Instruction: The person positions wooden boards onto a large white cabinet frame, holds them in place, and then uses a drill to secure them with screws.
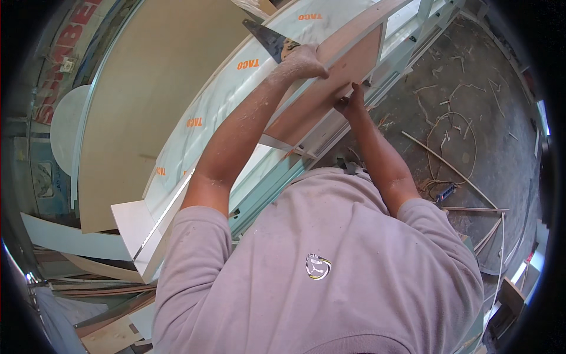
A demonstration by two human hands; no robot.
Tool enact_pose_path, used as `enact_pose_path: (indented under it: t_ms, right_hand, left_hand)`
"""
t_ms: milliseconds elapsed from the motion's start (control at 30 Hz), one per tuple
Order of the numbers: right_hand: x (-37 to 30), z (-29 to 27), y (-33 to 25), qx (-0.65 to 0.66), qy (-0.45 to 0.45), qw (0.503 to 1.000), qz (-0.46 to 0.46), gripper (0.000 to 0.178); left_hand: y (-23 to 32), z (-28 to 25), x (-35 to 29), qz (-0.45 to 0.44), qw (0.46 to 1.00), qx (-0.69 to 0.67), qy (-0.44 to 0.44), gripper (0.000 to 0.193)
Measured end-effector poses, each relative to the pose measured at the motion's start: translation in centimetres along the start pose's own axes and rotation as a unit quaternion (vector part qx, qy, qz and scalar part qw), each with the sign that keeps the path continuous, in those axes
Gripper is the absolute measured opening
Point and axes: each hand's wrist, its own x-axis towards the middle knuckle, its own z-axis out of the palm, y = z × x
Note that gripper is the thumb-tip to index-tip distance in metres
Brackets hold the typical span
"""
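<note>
My left hand [303, 62] is closed at the handle end of a handsaw [268, 40]; the handle itself is mostly hidden by the hand. The dark blade points up and left over a pale sheet wrapped in plastic film [227, 88]. Beneath the same hand runs the light edge of a long wooden frame, which has a reddish-brown panel [330, 94] set in it. Closer to my body, my right hand [350, 102] is against the lower side of that panel, its thumb raised and apart from the fingers. Nothing shows in its grasp.
A large tan board [159, 71] stands at the left. White angled pieces [135, 230] jut out at its lower end. On the grey floor [495, 135] to the right lie wood strips, scraps, a looped cord and a power strip [446, 193]. Offcuts [112, 333] are piled at lower left.
</note>
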Motion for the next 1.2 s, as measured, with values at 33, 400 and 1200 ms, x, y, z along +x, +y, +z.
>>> enact_pose_path:
  t_ms: [33, 400, 1200]
  right_hand:
    - [0.7, -0.5, -0.8, 0.004, 0.0, 1.0, -0.006, 0.083]
    - [-2.8, 1.7, 0.2, -0.031, 0.042, 0.998, -0.044, 0.08]
    - [-1.5, 1.7, 0.4, -0.054, 0.088, 0.991, -0.088, 0.046]
  left_hand:
    - [0.2, -0.3, -0.4, 0.004, 0.999, 0.028, -0.022, 0.073]
    - [-2.1, 0.6, -3.7, 0.019, 0.998, -0.037, 0.044, 0.064]
    - [-2.2, 0.4, -3.2, 0.02, 0.993, -0.119, -0.005, 0.064]
